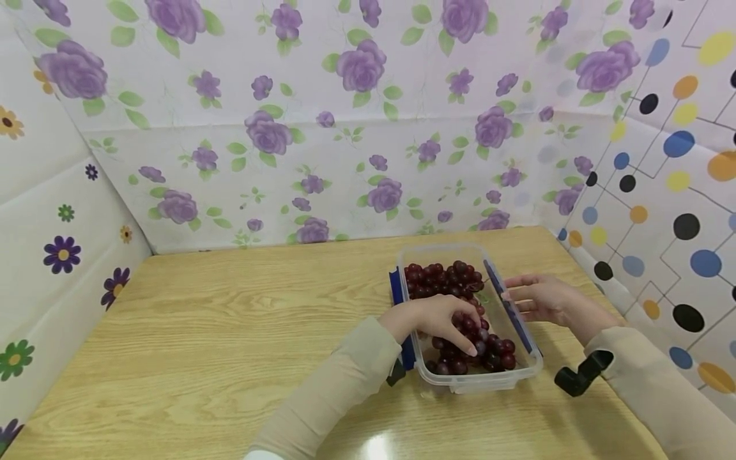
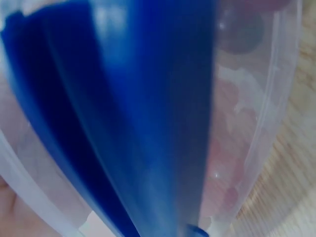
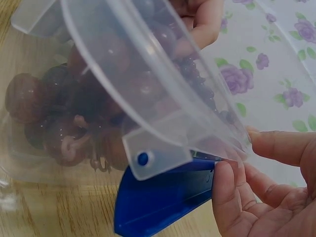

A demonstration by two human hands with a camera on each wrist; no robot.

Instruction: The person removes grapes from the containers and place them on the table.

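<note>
A clear plastic food container with blue side latches stands on the wooden table, holding bunches of dark red grapes. My left hand reaches in over the left rim, with thumb and fingers curled around grapes in the near half. On the outer right side, my right hand grips the container's edge, and its fingertips meet the hinged-down blue latch. Close up in the left wrist view, another blue latch fills the middle, blurred, with grapes behind the clear wall.
The wooden table extends left of the container. Flowered sheeting rises behind it, and dotted sheeting stands close to the right arm. Black wrist mounts show at the cuffs.
</note>
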